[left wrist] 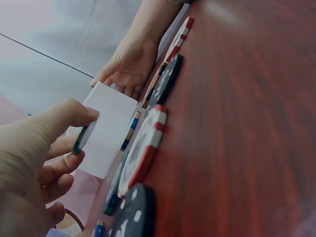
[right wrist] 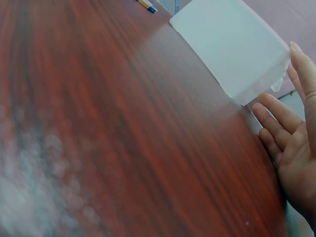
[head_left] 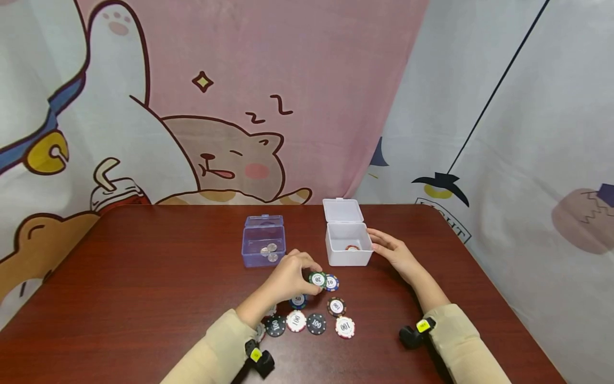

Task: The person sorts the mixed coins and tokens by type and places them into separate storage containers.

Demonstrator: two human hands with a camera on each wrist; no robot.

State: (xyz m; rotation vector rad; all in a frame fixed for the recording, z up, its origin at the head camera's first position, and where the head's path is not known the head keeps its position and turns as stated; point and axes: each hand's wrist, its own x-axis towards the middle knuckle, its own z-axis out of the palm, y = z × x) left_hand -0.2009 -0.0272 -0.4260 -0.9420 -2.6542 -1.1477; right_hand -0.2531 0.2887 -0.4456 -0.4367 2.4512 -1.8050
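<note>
The left sleeve (head_left: pixel 211 346) lies nearest us, at the lower edge of the frame; beyond it the left hand (head_left: pixel 289 276) pinches a green chip (head_left: pixel 317 279) near the centre. Right of centre, the right hand (head_left: pixel 395 254) grips nothing, its extended fingers against the white box (head_left: pixel 349 258). We see one orange-edged chip (head_left: pixel 352 248) in that box and three coins (head_left: pixel 272 247) in the blue box (head_left: pixel 254 261). We judge the chip work barely begun: many loose chips (head_left: pixel 316 324) lie outside, lower centre, and the left arm may hide others.
</note>
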